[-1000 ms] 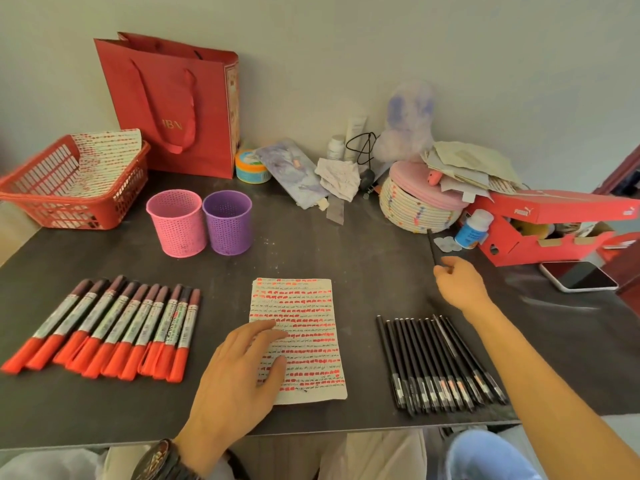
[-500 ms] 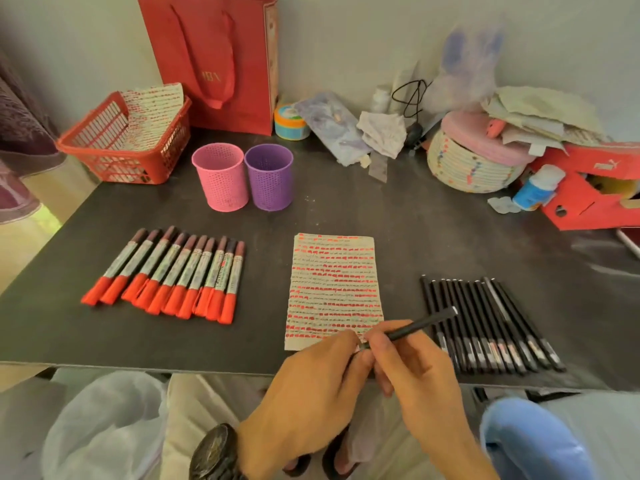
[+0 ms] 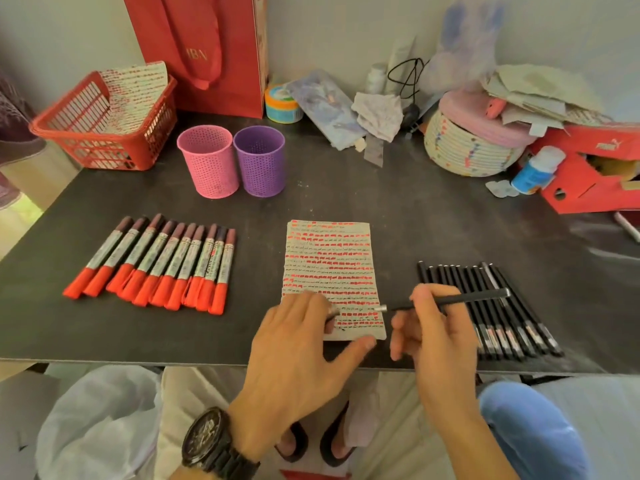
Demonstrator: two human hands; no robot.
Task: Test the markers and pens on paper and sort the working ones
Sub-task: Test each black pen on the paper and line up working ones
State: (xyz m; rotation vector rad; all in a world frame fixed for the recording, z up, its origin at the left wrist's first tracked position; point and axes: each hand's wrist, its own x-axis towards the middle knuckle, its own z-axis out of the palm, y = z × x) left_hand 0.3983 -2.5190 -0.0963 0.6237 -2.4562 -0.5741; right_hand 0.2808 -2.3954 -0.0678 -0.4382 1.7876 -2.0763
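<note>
Black pen (image 3: 460, 299) pinched level by right hand (image 3: 440, 341), tip over paper (image 3: 329, 258); left hand (image 3: 294, 358) thumb splayed, fingertips blurred on dark bit, grip unclear.

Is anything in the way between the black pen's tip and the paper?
Nothing visible. The right hand holds the black pen with its bare tip over the lower right of the paper. The left hand lies on the paper beside the tip, not under it.

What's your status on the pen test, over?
Right hand grips black pen, bare tip at the paper edge. Left hand on the paper, seemingly pinching the cap. Nothing in the way.
</note>
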